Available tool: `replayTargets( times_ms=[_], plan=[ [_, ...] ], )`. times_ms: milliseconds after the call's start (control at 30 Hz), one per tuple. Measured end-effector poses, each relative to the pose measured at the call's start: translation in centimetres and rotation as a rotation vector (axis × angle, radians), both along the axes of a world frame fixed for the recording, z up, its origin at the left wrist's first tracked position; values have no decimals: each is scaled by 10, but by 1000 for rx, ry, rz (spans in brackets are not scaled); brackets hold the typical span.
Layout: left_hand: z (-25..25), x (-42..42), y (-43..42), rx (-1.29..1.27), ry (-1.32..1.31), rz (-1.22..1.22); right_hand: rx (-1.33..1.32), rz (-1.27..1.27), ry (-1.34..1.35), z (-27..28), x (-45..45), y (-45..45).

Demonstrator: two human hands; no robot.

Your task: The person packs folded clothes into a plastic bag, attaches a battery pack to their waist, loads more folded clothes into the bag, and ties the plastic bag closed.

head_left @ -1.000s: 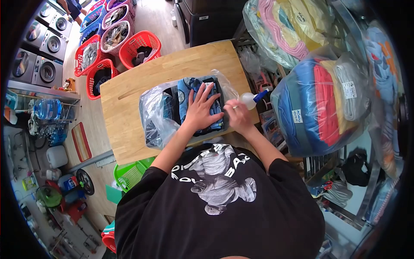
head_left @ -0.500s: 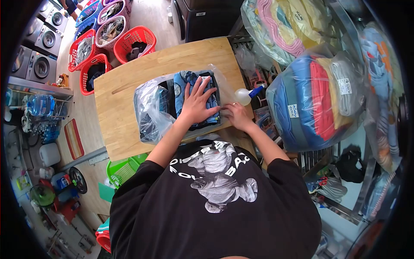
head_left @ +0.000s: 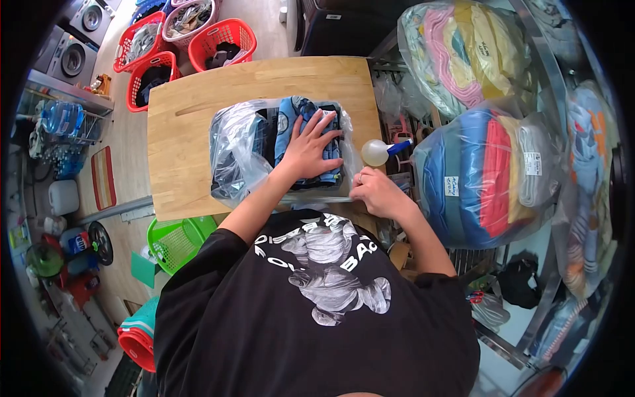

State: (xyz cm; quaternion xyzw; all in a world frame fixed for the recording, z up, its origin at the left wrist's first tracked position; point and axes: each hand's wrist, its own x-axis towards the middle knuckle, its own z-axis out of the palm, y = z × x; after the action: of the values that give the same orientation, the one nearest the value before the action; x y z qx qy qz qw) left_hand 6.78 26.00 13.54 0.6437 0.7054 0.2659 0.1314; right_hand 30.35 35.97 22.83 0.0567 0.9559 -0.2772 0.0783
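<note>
My left hand (head_left: pixel 311 147) lies with fingers spread on blue patterned folded clothes (head_left: pixel 286 126) inside a clear plastic bag (head_left: pixel 228 165). Darker folded clothes (head_left: pixel 261 142) fill the bag's left part. At the bag's near right corner, my right hand (head_left: pixel 376 192) is closed, its fingertips pinching the plastic edge. The bag rests on a wooden table (head_left: pixel 182 145). Just above my right hand, a spray bottle (head_left: pixel 375 153) with a blue nozzle lies at the table's right edge.
Large plastic bags of bedding (head_left: pixel 476 175) stand on the right. Red baskets of laundry (head_left: pixel 221 45) are beyond the table's far left. A green basket (head_left: pixel 178 245) is below its near left edge. Washing machines (head_left: pixel 71 61) stand at the upper left.
My right hand has moved down to the bag's near corner and now pinches its edge. My left hand stays spread on the clothes. The camera view has shifted.
</note>
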Motion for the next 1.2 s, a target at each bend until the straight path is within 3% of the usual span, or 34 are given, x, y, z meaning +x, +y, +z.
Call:
replayTargets(
  times_ms=[67, 167, 267, 400, 433, 567, 667, 767, 833, 967, 1033, 1133, 1200],
  plan=[
    [0, 0, -1, 13, -5, -8, 49, 3, 58, 33, -8, -4],
    [-6, 2, -2, 23, 5, -3, -204, -64, 260, 51, -45, -2],
    [-7, 2, -1, -4, 21, 1, -1241, -425, 148, 2, -62, 5],
    [-1, 9, -5, 0, 15, 0, -222, -521, -177, -30, -63, 20],
    [-5, 9, -4, 10, 18, 0, 12, -412, -223, -61, -49, 29],
    [-5, 9, -7, 14, 23, -6, 380, -388, -693, -64, -64, 18],
    [-2, 10, -9, -7, 8, -8, 503, -824, -411, -74, -90, 55],
    [-6, 9, -7, -19, -46, 7, 590, -797, -351, 1, -130, 64],
    [-17, 9, -4, 1, -43, 16, 698, -706, -333, 9, -143, 55],
    [-19, 11, -3, 28, -22, 33, 811, -747, -738, -73, -143, 86],
    [-16, 9, -5, 25, -17, 26, 773, -788, -858, -75, -141, 98],
    [-15, 9, -6, 41, -25, 35, 880, -750, -703, -17, -158, 93],
    [-15, 10, -7, 53, -38, 29, 979, -794, -391, 43, -165, 80]
  ],
)
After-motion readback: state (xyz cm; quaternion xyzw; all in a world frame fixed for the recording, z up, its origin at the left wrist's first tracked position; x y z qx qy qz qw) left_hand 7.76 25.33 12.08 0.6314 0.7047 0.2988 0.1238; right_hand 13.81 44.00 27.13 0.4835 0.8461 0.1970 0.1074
